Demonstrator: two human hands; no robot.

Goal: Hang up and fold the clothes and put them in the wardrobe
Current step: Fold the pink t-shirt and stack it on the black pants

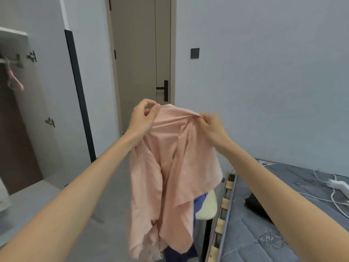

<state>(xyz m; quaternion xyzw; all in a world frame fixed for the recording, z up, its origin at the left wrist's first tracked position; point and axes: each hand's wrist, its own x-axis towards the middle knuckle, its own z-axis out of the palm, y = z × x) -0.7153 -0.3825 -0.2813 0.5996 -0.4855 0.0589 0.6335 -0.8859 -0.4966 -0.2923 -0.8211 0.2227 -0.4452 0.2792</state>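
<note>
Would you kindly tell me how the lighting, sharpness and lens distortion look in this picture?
Head view: light is soft and even, with no glare. The pink garment, pinched by the left hand and right hand, is blurred toward its lower edge; the pink hanger at the left edge is smeared; the wide lens tilts the door.

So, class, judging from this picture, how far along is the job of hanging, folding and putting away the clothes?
Done: nothing visibly; the wardrobe rail shows only a pink hanger. In hand: left hand and right hand pinch the pink garment at its top, holding it up. Left: hang or fold it, then the blue garment on the chair.
</note>
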